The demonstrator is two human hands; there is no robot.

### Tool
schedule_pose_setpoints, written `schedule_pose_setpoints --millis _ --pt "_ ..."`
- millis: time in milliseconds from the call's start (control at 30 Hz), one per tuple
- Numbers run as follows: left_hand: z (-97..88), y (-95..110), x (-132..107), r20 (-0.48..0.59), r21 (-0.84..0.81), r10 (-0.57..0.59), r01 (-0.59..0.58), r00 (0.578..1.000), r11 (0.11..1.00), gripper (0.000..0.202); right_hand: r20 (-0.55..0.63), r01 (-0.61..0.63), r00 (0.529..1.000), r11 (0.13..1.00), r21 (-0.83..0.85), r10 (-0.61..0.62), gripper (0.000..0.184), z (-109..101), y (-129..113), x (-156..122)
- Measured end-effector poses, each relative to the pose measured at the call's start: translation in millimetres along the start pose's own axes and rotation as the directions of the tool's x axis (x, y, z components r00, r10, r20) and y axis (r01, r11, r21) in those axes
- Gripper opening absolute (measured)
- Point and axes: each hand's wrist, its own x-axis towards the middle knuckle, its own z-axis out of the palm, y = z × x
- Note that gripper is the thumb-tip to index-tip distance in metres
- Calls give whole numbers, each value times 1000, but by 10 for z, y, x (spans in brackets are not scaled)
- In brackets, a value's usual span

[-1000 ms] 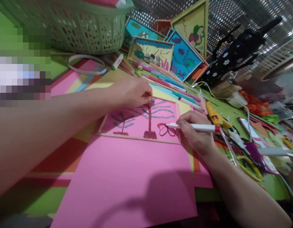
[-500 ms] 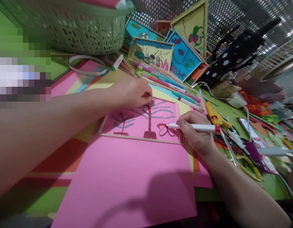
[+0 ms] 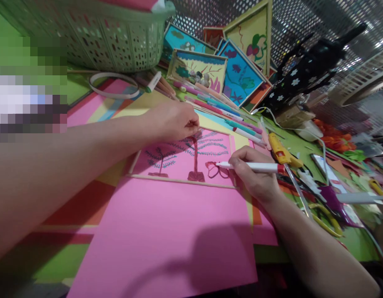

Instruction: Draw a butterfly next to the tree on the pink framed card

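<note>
My right hand point(image 3: 252, 167) is closed round a white marker pen point(image 3: 262, 167) with a red end. Its tip touches a red outlined shape, like a butterfly or cherries point(image 3: 214, 169), on a pink picture point(image 3: 179, 169) edged with thin wooden strips. Two trees with dark red trunks and blue-green leaves are drawn beside it. My left hand point(image 3: 175, 118) rests at the picture's top edge with fingers curled and pressed together; whatever they may hold is hidden. A large pink paper sheet point(image 3: 154, 231) lies beneath, in front of the picture.
Several marker pens point(image 3: 222, 109) lie behind the picture, before framed pictures point(image 3: 241, 74). A green basket point(image 3: 117, 41) stands at back left. On the right are a yellow glue gun point(image 3: 278, 148), yellow-handled scissors point(image 3: 326, 221), a white cable and paper scraps. A black flowered object point(image 3: 303, 74) stands behind.
The marker pen's tip has shifted slightly left along the red outline, with my right hand moving along a little. My left hand and the picture have stayed in place.
</note>
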Motion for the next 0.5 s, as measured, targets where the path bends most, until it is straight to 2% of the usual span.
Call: schedule_pose_setpoints --millis 500 --pt "30 -23 27 4 8 -20 19 1000 1000 31 0 -9 1000 1000 20 9 15 -13 4 0"
